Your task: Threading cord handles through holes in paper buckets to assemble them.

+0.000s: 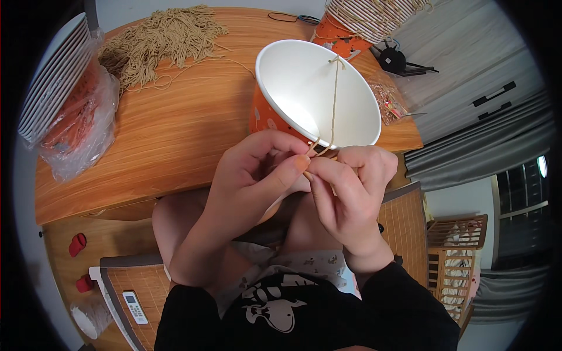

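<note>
The wooden table (175, 134) carries a heap of tan strings (158, 41) at its far edge. Nearer, an orange paper bucket (316, 93) with a white inside tilts its mouth up toward the person, just beyond both hands. A tan string (334, 99) runs lengthwise across that mouth from the far rim down to the near rim. There, left hand (252, 175) and right hand (351, 187) meet, fingertips pinched on the string's near end.

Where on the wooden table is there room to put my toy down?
The widest bare patch of the wooden table lies between the pile of tan string, the bagged stack of paper bowls and the orange paper bucket. It is crowded at the near edge, where both hands pinch the bucket's string.
</note>
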The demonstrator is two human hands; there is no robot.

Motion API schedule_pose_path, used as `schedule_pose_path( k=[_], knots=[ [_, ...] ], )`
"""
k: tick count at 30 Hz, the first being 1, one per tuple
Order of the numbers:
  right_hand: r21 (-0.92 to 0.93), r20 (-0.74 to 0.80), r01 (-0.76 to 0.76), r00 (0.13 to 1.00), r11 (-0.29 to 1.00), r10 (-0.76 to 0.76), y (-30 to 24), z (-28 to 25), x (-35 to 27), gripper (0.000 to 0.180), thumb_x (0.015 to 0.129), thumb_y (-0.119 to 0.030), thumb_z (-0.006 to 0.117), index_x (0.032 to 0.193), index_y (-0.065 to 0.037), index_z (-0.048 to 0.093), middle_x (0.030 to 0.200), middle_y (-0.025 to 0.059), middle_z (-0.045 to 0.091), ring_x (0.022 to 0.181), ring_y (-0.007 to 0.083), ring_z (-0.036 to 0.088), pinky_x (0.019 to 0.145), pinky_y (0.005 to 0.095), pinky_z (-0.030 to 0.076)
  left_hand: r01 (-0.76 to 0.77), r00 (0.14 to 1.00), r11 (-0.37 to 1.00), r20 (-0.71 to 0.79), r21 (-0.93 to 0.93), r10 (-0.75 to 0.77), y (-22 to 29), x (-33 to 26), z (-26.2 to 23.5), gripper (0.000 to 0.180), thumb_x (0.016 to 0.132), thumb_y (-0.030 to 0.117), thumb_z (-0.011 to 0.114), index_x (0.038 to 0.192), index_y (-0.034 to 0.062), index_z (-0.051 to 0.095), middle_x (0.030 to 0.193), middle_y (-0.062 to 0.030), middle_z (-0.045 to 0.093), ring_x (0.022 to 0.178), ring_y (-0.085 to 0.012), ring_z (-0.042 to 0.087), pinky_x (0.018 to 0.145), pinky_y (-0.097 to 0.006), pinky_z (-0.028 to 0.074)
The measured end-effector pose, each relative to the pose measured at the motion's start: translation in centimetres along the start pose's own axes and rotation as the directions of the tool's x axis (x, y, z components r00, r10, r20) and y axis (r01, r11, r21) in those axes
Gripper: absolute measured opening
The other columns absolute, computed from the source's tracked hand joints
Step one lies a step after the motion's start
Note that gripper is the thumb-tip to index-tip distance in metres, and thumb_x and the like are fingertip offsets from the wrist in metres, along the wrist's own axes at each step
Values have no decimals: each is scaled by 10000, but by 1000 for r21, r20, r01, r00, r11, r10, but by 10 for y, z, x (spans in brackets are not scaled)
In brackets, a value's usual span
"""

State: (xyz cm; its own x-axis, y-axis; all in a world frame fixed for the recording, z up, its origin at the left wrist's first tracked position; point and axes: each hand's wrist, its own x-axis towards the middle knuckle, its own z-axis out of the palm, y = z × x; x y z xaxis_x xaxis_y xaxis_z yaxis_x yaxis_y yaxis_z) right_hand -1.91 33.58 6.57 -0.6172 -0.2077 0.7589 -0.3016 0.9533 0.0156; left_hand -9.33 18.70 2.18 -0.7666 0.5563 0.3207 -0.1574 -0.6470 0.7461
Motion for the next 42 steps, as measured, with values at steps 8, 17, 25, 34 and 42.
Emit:
schedule_pose_path(
  k=[8,17,25,34,42],
  knots=[
    [-37,31,53,998,998,-52,2,-2,6,229,754,-180,782,969,-214,712,912,-54,541,913,167,482,819,346,293,41,999,996,-29,-85,-44,1,2,0,107,1000,41,593,1098,-3,591,950,-1,620,853,-38,573,760,-207,514],
    [-5,41,91,995,996,-91,4,-3,13,222,759,-159,766,968,-203,707,921,-48,543,924,177,479,833,348,295,110,993,983,56,-146,-103,4,3,-6,120,1001,43,595,1116,15,579,937,20,584,838,-20,526,778,-184,482],
    [23,57,68,996,997,-70,7,-9,24,224,750,-141,773,955,-197,701,912,-27,557,929,198,497,839,354,306,-69,992,996,-106,63,75,1,-1,7,71,990,36,599,1056,16,585,879,12,597,805,-25,566,653,-201,479],
    [-6,83,220,972,975,-219,14,-15,48,183,757,-182,744,931,-195,691,936,-39,577,943,193,512,867,353,304,-398,833,623,-18,674,553,-5,4,1,138,850,-27,705,951,29,630,797,-39,563,665,-124,514,585,-241,440],
    [26,151,271,951,962,-271,10,-12,61,233,698,-70,790,902,-150,711,893,6,578,922,234,518,849,354,385,-358,853,648,-48,672,520,-5,-1,1,148,858,-47,683,968,26,616,833,-44,560,688,-121,521,591,-255,473]
  ],
)
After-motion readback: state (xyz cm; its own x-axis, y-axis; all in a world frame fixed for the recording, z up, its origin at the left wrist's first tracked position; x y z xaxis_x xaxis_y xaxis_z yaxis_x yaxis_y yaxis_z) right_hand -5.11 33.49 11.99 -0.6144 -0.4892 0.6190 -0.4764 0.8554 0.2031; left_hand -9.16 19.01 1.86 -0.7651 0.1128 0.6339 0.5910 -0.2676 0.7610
